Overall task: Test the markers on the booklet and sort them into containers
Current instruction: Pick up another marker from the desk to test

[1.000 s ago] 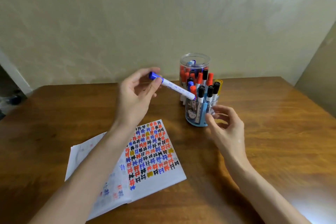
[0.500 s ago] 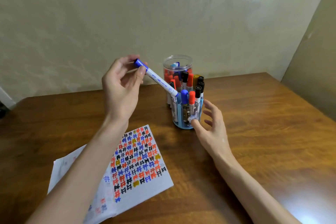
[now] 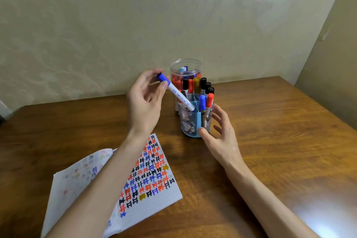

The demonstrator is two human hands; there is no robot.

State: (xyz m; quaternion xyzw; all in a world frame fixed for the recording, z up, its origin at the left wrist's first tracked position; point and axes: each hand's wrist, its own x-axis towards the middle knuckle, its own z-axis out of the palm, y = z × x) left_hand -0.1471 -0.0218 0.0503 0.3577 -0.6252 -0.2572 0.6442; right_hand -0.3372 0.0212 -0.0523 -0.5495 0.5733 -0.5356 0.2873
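Shifted since a second ago: blue marker (image 3: 176, 93) now tilted steeper, its white end at the rim of the blue holder (image 3: 190, 123); right hand (image 3: 220, 137) drawn in against that holder.

1. Left hand (image 3: 144, 102): I log thumb and fingertips pinching the marker at its blue-capped end, barrel slanting down toward the right hand.
2. Right hand: fingers spread and loosely bent. Thumb tip touches the holder's base, other fingers just beside its wall; I cannot tell whether they touch.
3. Blue holder: upright between the two hands, divided into compartments.
4. Standing markers (image 3: 202, 100): upright in the holder, with blue, red, black and gold caps.
5. Clear jar (image 3: 174, 67): just beyond the holder, past both hands, holding more markers, mostly red-capped.
6. Booklet (image 3: 150, 176): open beneath the left forearm, page filled with rows of red, blue, black and yellow hash marks.
7. Tabletop (image 3: 280, 131): brown wood, carrying every item above.
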